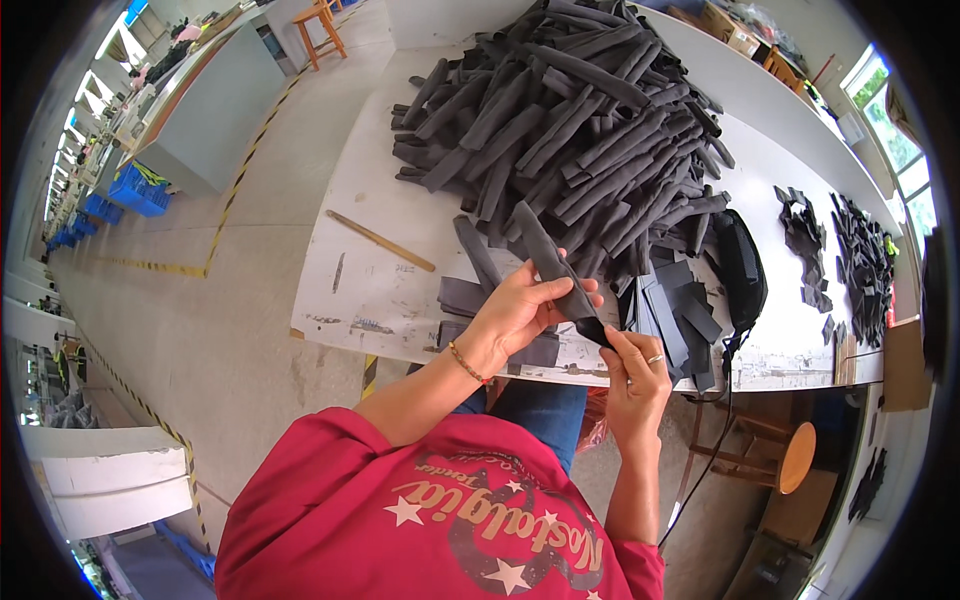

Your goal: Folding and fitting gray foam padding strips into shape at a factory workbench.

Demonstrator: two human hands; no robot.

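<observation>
In front of me, a dark grey fabric tube point(545, 245) slants above the table's near edge. My left hand point(535, 300) is closed around its middle, thumb on top. My right hand point(638, 375) pinches at the tube's lower end, where a black part shows; whether that is the tube's own edge or a separate piece, I cannot tell. Below and left of my left hand lie several flat dark fabric pieces point(462, 296). Beside my right hand is a spread stack of flat dark sheets point(690, 315).
A large heap of similar tubes point(560, 120) covers the back of the white table point(350, 270). A wooden stick point(380, 240) lies at left. Right of the sheets sits a black corded device point(742, 270), its cord hanging over the edge. Small dark pieces point(865, 265) lie farther right; a round stool point(796, 457) stands below.
</observation>
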